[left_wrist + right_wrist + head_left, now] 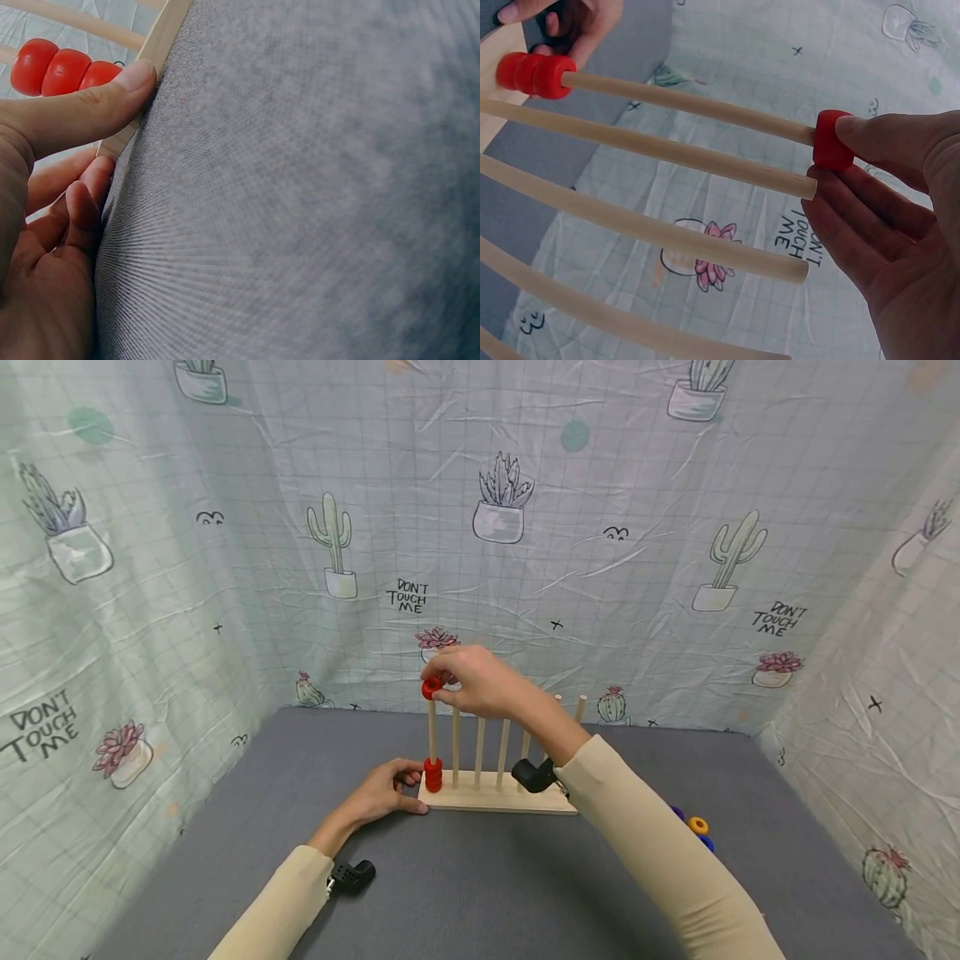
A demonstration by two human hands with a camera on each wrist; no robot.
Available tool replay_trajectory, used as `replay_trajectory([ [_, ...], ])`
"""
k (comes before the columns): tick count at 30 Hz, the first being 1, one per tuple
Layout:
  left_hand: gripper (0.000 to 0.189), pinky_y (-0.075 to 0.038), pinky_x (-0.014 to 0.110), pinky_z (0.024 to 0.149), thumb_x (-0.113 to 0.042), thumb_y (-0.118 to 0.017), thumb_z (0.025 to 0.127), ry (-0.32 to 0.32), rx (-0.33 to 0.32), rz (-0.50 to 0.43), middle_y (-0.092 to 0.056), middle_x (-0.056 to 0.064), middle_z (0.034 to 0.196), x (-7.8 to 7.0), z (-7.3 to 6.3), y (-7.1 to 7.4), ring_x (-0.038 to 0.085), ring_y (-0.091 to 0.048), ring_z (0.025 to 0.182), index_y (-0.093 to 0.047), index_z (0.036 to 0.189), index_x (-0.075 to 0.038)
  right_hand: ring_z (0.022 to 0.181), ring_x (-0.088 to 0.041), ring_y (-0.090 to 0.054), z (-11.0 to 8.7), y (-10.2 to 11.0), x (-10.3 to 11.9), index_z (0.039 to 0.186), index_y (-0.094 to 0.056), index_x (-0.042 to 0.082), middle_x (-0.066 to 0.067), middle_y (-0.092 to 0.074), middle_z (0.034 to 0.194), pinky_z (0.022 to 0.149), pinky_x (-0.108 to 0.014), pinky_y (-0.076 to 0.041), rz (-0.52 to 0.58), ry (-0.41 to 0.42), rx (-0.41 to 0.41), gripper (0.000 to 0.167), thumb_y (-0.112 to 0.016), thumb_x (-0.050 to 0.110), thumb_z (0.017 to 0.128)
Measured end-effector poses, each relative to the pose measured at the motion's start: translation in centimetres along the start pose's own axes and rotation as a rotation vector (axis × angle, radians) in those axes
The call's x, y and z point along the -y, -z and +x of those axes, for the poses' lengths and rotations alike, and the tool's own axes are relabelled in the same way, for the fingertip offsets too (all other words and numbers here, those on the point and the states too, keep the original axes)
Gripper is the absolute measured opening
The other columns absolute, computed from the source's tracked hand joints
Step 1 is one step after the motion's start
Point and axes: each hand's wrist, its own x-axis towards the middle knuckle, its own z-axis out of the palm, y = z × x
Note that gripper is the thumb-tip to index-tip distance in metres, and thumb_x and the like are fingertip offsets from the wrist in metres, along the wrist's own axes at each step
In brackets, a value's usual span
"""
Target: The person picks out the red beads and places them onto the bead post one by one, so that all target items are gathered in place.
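A wooden stand has a flat base (487, 801) and a row of several upright pegs. Three red beads (432, 776) are stacked at the bottom of the leftmost peg (432, 731). At that peg's top, my right hand (480, 681) pinches another red bead (831, 154) between thumb and fingers; the peg's tip meets the bead. My left hand (381, 795) holds the left end of the base, its thumb (120, 97) on the front edge and its fingers behind. The other pegs (660, 161) hold no beads where they show; my right forearm hides part of the right ones.
On the grey table (480, 885), a yellow bead (698, 825) and blue beads (707, 842) lie to the right, partly behind my right sleeve (660, 852). A cactus-print curtain (450, 568) surrounds the table at the back and sides.
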Motion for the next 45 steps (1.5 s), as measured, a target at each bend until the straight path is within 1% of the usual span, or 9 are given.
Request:
replay_trajectory([
  [7,0.072,-0.044,0.024,0.077,-0.019,-0.096,0.071,0.024,0.004,0.004,-0.065,0.009,0.112,-0.1,0.0,0.0,0.018,-0.056,0.097,-0.065,0.133,0.0,0.105,-0.023,-0.071,0.1,-0.3,-0.2,0.118,-0.073,0.009,-0.006,-0.072,0.115,0.09,-0.034,-0.058,-0.011,-0.001,0.002,0.02,-0.07,0.014,0.099],
  [11,0.072,-0.044,0.023,0.077,-0.019,-0.096,0.071,0.018,0.003,0.003,-0.065,0.009,0.112,-0.2,0.0,0.1,0.018,-0.056,0.098,-0.065,0.133,0.0,0.104,-0.02,-0.071,0.0,-0.4,-0.3,0.119,-0.073,0.009,-0.005,-0.071,0.115,0.089,-0.032,-0.057,-0.024,-0.001,-0.004,0.021,-0.071,0.014,0.099],
  [16,0.072,-0.043,0.024,0.076,-0.017,-0.096,0.07,0.005,0.002,-0.005,-0.065,0.01,0.111,-0.2,0.1,0.1,0.019,-0.056,0.098,-0.064,0.132,0.001,0.105,-0.022,-0.071,0.1,-0.5,-0.4,0.118,-0.073,0.008,-0.006,-0.071,0.115,0.09,-0.034,-0.058,-0.013,0.005,-0.012,0.02,-0.071,0.013,0.098],
  [27,0.071,-0.043,0.024,0.076,-0.017,-0.095,0.071,0.017,0.003,-0.002,-0.064,0.01,0.112,-0.2,0.2,0.1,0.019,-0.056,0.098,-0.064,0.132,0.001,0.105,-0.02,-0.07,0.1,-0.6,-0.5,0.116,-0.073,0.009,-0.005,-0.071,0.114,0.089,-0.03,-0.057,-0.016,-0.001,-0.001,0.019,-0.071,0.014,0.098],
  [30,0.071,-0.043,0.024,0.077,-0.017,-0.095,0.071,0.021,0.003,0.001,-0.064,0.01,0.112,-0.2,0.2,0.1,0.019,-0.056,0.098,-0.064,0.133,0.001,0.106,-0.02,-0.07,0.1,-0.7,-0.5,0.117,-0.073,0.01,-0.005,-0.071,0.115,0.089,-0.03,-0.057,-0.019,-0.001,0.0,0.019,-0.071,0.014,0.098],
  [37,0.071,-0.043,0.024,0.077,-0.017,-0.095,0.071,0.015,0.005,0.006,-0.065,0.009,0.111,-0.2,0.1,0.0,0.019,-0.056,0.098,-0.064,0.132,0.002,0.106,-0.022,-0.07,0.1,-0.9,-0.6,0.116,-0.073,0.009,-0.006,-0.072,0.114,0.091,-0.035,-0.058,-0.005,-0.015,0.007,0.019,-0.071,0.013,0.098],
  [45,0.071,-0.043,0.024,0.077,-0.016,-0.096,0.07,0.015,-0.006,0.011,-0.065,0.009,0.111,0.0,0.2,0.2,0.018,-0.056,0.098,-0.064,0.131,0.002,0.103,-0.019,-0.071,0.3,-1.1,-0.5,0.113,-0.075,0.01,-0.004,-0.073,0.111,0.087,-0.031,-0.057,-0.029,0.002,-0.013,0.016,-0.072,0.015,0.098],
])
